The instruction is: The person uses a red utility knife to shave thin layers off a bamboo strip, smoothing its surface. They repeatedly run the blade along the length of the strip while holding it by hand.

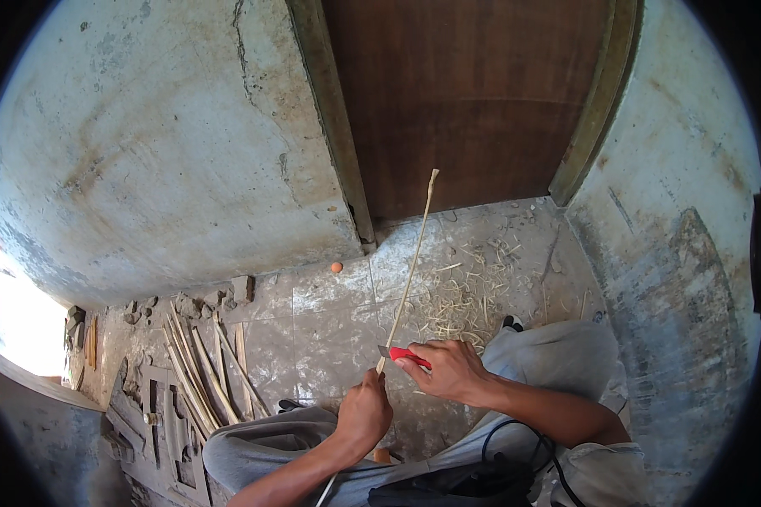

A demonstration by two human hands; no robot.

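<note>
A long, thin pale strip of split bamboo or wood [411, 279] points up and away from me, its far tip slightly thickened. My left hand [365, 411] is closed around the strip near its lower part, above my left knee. In my right hand [450, 369] is a red-handled utility knife [407, 356], gripped by closed fingers. Its short blade lies against the strip just beyond my left fist. The strip's near end comes out below my left hand, by my forearm.
Curled pale shavings [465, 304] litter the tiled floor ahead. Several longer strips [196, 363] lie at the left, beside a grey slotted panel [165, 422] and rubble [190, 304]. A small orange ball [336, 267] sits near the wall. A brown door [465, 110] stands ahead.
</note>
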